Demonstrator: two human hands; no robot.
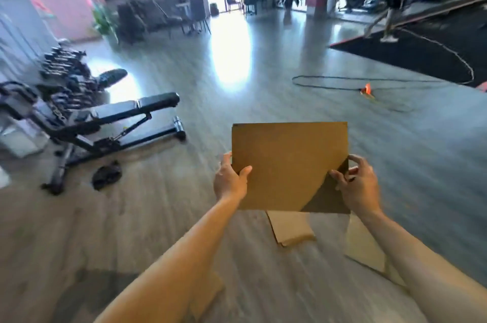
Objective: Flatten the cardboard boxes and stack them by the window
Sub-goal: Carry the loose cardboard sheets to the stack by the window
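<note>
Both hands hold a flattened box (284, 164) above the floor (158, 217). The left hand (229, 181) clamps its left edge, thumb on top; the right hand (355, 185) pinches the lower right corner, fingers (338, 177) curled.

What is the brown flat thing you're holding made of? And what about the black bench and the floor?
The brown sheet looks like cardboard: dull, thin and stiff, with a straight-cut edge. The bench seems padded on top, its cover slightly shiny like vinyl or leather, on a dark, probably metal frame. The floor shows grey plank lines and glare, so likely wood or laminate.
</note>
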